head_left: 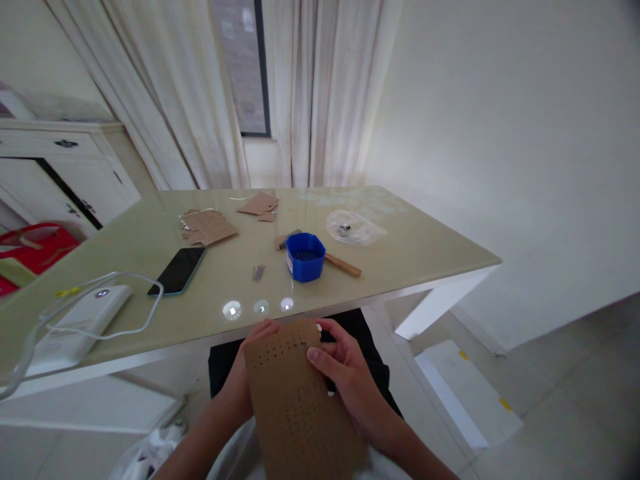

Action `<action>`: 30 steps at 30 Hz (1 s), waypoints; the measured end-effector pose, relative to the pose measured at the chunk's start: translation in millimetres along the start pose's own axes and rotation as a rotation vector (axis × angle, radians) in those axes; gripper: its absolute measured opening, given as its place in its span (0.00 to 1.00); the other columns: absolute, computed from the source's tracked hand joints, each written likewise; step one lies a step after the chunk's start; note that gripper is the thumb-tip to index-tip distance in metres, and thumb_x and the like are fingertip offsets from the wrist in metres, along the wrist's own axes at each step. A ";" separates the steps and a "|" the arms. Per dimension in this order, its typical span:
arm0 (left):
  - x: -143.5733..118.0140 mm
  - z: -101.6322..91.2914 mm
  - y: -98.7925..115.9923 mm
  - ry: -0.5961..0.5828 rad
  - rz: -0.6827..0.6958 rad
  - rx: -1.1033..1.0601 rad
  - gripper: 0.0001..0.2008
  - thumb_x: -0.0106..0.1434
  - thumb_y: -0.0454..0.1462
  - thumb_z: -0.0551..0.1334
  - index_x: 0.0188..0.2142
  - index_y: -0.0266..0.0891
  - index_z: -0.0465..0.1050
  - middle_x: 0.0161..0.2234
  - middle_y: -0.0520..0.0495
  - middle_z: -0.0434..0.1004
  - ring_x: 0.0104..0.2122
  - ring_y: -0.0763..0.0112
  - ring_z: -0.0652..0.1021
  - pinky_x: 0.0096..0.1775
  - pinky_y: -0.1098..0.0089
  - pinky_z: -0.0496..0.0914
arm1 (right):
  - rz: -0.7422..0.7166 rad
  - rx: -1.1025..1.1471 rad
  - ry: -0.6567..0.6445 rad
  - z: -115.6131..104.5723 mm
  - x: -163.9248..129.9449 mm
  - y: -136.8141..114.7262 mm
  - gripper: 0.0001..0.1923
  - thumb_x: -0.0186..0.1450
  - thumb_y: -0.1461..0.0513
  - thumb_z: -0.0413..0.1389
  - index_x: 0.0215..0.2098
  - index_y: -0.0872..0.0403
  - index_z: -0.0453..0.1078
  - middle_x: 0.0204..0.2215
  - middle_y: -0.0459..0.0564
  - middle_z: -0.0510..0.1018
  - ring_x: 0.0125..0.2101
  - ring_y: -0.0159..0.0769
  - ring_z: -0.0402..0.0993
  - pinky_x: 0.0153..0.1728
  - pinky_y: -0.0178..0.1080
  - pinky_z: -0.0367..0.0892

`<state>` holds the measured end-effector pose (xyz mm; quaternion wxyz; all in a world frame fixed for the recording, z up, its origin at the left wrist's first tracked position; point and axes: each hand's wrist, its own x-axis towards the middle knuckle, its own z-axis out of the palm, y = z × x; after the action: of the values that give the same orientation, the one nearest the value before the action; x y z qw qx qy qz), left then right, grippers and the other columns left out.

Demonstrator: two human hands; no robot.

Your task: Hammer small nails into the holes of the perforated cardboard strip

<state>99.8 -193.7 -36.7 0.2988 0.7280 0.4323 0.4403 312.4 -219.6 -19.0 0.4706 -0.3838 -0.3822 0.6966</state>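
A brown cardboard sheet (pixel 295 407), punched with rows of small holes near its top, leans upright over my lap. My left hand (pixel 245 363) grips its upper left edge, with most of the fingers hidden behind it. On the right side, my right hand (pixel 345 367) is closed, its thumb and fingers pinched together in front of the holes. A thin grey sliver, apparently a nail (pixel 302 344), sticks out leftward from that pinch. Past the cardboard, a blue octagonal container (pixel 306 259) with small things inside stands on the table, and several loose nails (pixel 259 273) lie beside it.
Behind the blue container lies a hammer (pixel 343 264). A clear plastic bag (pixel 354 228) and cardboard scraps (pixel 210 227) are farther back on the table (pixel 400 253). To the left are a phone (pixel 179 271) and a white power bank (pixel 83 327) with a looped cable.
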 end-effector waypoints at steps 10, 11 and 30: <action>-4.9 -36.5 34.4 0.276 0.481 0.409 0.15 0.74 0.32 0.67 0.58 0.44 0.80 0.47 0.44 0.85 0.45 0.64 0.82 0.49 0.66 0.78 | -0.299 -0.356 0.092 1.3 -6.8 -9.7 0.25 0.72 0.48 0.67 0.61 0.48 0.71 0.34 0.48 0.84 0.33 0.41 0.80 0.35 0.41 0.75; -6.7 -31.2 37.4 0.215 0.532 0.428 0.17 0.74 0.32 0.67 0.60 0.44 0.79 0.47 0.43 0.85 0.46 0.64 0.82 0.50 0.66 0.78 | -0.319 -0.404 0.081 2.1 -8.3 -8.6 0.24 0.73 0.48 0.66 0.61 0.47 0.72 0.33 0.48 0.83 0.31 0.41 0.78 0.35 0.41 0.74; -14.6 -5.9 29.0 0.135 0.651 0.481 0.17 0.77 0.26 0.58 0.60 0.36 0.79 0.47 0.41 0.86 0.48 0.62 0.83 0.54 0.63 0.78 | -0.333 -0.593 0.089 2.9 -5.1 -3.6 0.21 0.72 0.54 0.67 0.61 0.48 0.76 0.23 0.40 0.73 0.23 0.33 0.67 0.23 0.34 0.56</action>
<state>101.6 -219.4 -16.1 -0.0639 0.8453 0.2887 0.4450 312.5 -224.0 -13.7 0.4621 -0.4663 -0.6044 0.4513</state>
